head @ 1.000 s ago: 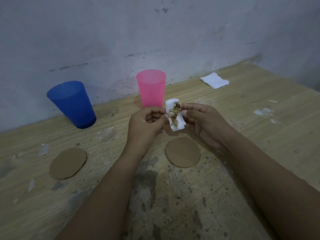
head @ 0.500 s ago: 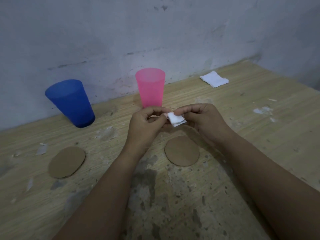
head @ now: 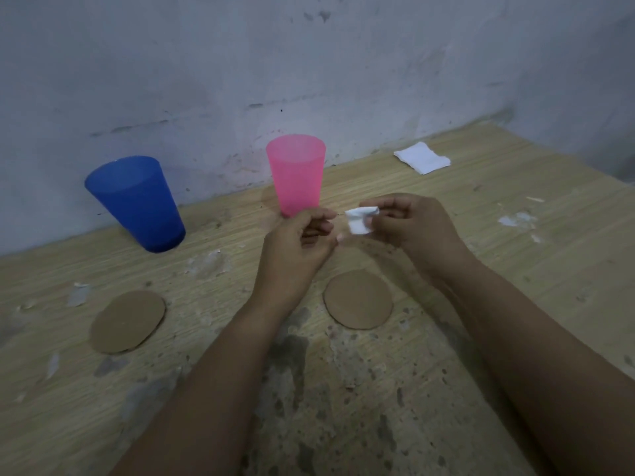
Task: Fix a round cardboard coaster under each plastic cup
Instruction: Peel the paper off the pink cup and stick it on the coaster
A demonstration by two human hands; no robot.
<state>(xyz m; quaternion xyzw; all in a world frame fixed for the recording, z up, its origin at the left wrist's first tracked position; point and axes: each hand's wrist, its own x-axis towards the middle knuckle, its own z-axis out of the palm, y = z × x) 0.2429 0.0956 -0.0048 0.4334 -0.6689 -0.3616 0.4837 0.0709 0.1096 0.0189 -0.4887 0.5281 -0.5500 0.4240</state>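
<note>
The right hand (head: 417, 225) is pinching a small folded white piece (head: 360, 219), while the left hand's (head: 299, 242) fingers are curling beside it; whether they are gripping anything is hard to tell. The pink cup (head: 296, 173) and blue cup (head: 137, 204) are standing along the bench's far edge, each coaster (head: 358, 299) (head: 127, 321) lying bare nearer.

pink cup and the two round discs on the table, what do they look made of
Pink cup: seemingly thin plastic, smooth and translucent, since light glows through its wall. Left disc and right disc: probably cardboard, matte brown, flat, with slightly uneven cut edges.
</note>
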